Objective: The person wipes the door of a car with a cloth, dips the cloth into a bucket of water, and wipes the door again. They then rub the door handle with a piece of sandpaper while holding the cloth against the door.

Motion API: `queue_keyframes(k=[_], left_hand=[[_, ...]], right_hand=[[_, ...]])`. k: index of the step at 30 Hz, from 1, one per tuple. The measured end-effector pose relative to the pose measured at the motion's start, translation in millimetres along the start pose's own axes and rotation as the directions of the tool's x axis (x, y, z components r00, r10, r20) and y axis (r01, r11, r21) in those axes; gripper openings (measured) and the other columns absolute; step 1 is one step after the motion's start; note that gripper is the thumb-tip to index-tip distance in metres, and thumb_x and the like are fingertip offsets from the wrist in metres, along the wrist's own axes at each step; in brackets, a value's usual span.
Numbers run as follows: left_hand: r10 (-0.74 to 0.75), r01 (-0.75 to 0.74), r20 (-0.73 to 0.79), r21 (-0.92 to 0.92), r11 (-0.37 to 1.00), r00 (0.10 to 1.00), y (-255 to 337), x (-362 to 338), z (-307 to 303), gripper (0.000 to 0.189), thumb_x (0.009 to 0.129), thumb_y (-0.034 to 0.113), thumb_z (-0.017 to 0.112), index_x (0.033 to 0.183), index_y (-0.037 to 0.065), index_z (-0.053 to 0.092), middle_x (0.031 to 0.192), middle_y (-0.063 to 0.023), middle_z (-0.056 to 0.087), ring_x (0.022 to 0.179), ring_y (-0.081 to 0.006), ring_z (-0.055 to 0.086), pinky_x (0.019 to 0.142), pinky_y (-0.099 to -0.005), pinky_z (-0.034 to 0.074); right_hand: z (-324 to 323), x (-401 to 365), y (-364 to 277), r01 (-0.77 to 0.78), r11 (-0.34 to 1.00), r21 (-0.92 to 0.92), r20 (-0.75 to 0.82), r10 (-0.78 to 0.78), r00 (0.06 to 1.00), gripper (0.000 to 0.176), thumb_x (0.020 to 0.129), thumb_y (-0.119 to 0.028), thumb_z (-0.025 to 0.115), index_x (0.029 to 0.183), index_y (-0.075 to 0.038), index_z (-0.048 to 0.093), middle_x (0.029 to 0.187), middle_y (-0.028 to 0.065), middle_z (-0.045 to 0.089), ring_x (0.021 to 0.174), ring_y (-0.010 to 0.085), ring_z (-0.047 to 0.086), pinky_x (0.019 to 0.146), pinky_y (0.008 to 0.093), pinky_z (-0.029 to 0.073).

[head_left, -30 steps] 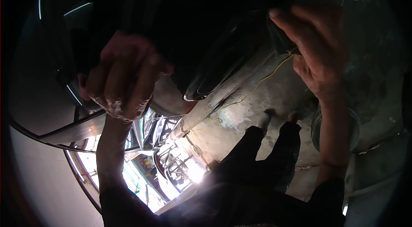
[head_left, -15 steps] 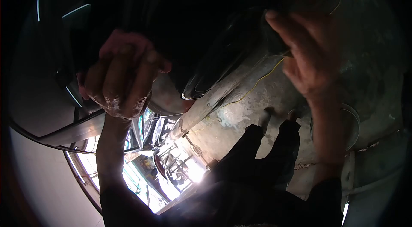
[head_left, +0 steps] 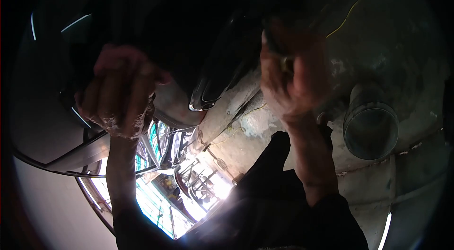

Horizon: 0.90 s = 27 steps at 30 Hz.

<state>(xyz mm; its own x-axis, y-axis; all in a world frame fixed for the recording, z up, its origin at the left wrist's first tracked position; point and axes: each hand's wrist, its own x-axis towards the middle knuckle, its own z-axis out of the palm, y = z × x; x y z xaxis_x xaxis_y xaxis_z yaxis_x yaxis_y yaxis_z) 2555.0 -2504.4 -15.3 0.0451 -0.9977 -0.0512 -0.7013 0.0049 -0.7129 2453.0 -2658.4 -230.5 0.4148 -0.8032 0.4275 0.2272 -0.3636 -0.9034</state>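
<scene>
My left hand [head_left: 116,101] is closed over a bunched pink cloth [head_left: 118,56], which rests against a glossy dark car body [head_left: 71,89]. White residue marks the wrist and the back of this hand. To the right, my right hand [head_left: 293,77] is raised with its fingers curled in. A dark shape shows at its fingertips, but blur and shadow hide what it is. Between the hands, the rounded lower corner of the dark bodywork [head_left: 202,101] catches some light.
A round bucket-like container [head_left: 371,132] stands on the stained concrete floor [head_left: 257,125] at right. A thin yellow wire [head_left: 352,11] trails across the upper right. My dark-trousered legs [head_left: 272,155] are below. Metal frames [head_left: 198,181] lie in bright light at lower left.
My right hand has moved left and its fingers have curled in. My left hand, with the cloth, has shifted slightly left and down. The bucket-like container shows more fully.
</scene>
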Motion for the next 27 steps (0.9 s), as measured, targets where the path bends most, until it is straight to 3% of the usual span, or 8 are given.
queue_keyframes(k=[1,6,15,18,21,23,26,27], left_hand=[[0.005,-0.005,-0.005,-0.006,1.000,1.000,-0.6,0.3,0.0,0.029,0.106,0.038,0.057,0.124,0.020,0.070,0.119,-0.0049,0.063,0.110,-0.0218,0.061,0.088,-0.0411,0.047],[0.017,-0.017,-0.016,0.028,0.999,1.000,-0.8,7.1,-1.5,0.029,0.106,0.038,0.055,0.122,0.019,0.070,0.121,-0.0053,0.063,0.107,-0.0226,0.061,0.085,-0.0422,0.050],[-0.020,0.020,-0.016,0.005,1.000,1.000,2.6,0.4,-0.4,0.030,0.106,0.039,0.055,0.121,0.018,0.071,0.124,-0.0049,0.063,0.108,-0.0228,0.061,0.095,-0.0408,0.048],[-0.036,0.035,-0.023,-0.034,0.999,0.999,2.6,-1.0,0.0,0.030,0.105,0.041,0.057,0.120,0.020,0.071,0.123,-0.0039,0.063,0.111,-0.0219,0.060,0.099,-0.0416,0.046],[-0.060,0.059,-0.020,-0.023,0.998,0.998,4.4,-2.0,-0.4,0.028,0.102,0.042,0.062,0.119,0.023,0.073,0.122,-0.0025,0.063,0.114,-0.0206,0.060,0.104,-0.0427,0.043],[-0.108,0.107,-0.042,-0.013,0.994,0.993,10.6,-5.3,2.3,0.024,0.091,0.040,0.073,0.112,0.030,0.073,0.119,0.0009,0.062,0.115,-0.0191,0.058,0.108,-0.0420,0.039],[-0.172,0.173,-0.026,0.025,0.985,0.985,16.0,-9.3,2.0,0.031,0.068,0.034,0.089,0.094,0.044,0.074,0.109,0.0090,0.059,0.109,-0.0155,0.056,0.106,-0.0380,0.036],[-0.157,0.157,-0.028,0.026,0.987,0.987,16.7,-9.2,2.4,0.032,0.067,0.032,0.089,0.092,0.043,0.074,0.108,0.0100,0.058,0.107,-0.0155,0.056,0.104,-0.0382,0.036]], right_hand=[[-4.8,6.2,-7.2,-0.165,0.986,-0.019,0.062,0.165,0.984,0.022,0.083,-0.001,0.080,0.105,-0.006,0.075,0.096,0.0094,0.073,0.082,0.0195,0.070,0.071,0.0295,0.055],[7.1,3.9,-2.0,-0.068,0.995,0.068,-0.063,0.072,0.995,0.018,0.086,-0.002,0.080,0.103,-0.006,0.075,0.095,0.0064,0.073,0.080,0.0152,0.068,0.067,0.0265,0.053],[-0.3,8.5,-1.2,-0.089,0.996,0.028,-0.008,0.089,0.996,0.018,0.086,-0.005,0.080,0.103,-0.008,0.075,0.089,0.0037,0.071,0.070,0.0124,0.064,0.060,0.0271,0.049],[-8.2,21.9,2.3,-0.154,0.986,0.062,0.065,0.150,0.987,0.018,0.088,-0.006,0.080,0.105,-0.008,0.075,0.093,0.0045,0.070,0.077,0.0113,0.064,0.066,0.0260,0.048],[-15.5,25.8,20.9,-0.105,0.971,0.214,0.102,0.085,0.991,0.017,0.091,-0.003,0.075,0.108,-0.005,0.074,0.097,0.0064,0.069,0.089,0.0134,0.064,0.073,0.0259,0.049],[-22.2,32.1,28.7,-0.007,0.977,0.212,0.164,-0.029,0.986,0.031,0.081,0.003,0.076,0.111,-0.008,0.075,0.098,0.0084,0.067,0.088,0.0202,0.064,0.072,0.0306,0.051],[-28.7,40.2,44.5,0.192,0.974,0.123,0.298,-0.220,0.929,0.049,0.070,0.008,0.072,0.114,-0.011,0.077,0.099,0.0070,0.066,0.093,0.0215,0.062,0.077,0.0334,0.050],[-34.5,46.9,43.5,0.245,0.966,0.087,0.375,-0.259,0.890,0.051,0.067,0.009,0.071,0.114,-0.012,0.077,0.099,0.0064,0.066,0.094,0.0212,0.061,0.078,0.0338,0.049]])
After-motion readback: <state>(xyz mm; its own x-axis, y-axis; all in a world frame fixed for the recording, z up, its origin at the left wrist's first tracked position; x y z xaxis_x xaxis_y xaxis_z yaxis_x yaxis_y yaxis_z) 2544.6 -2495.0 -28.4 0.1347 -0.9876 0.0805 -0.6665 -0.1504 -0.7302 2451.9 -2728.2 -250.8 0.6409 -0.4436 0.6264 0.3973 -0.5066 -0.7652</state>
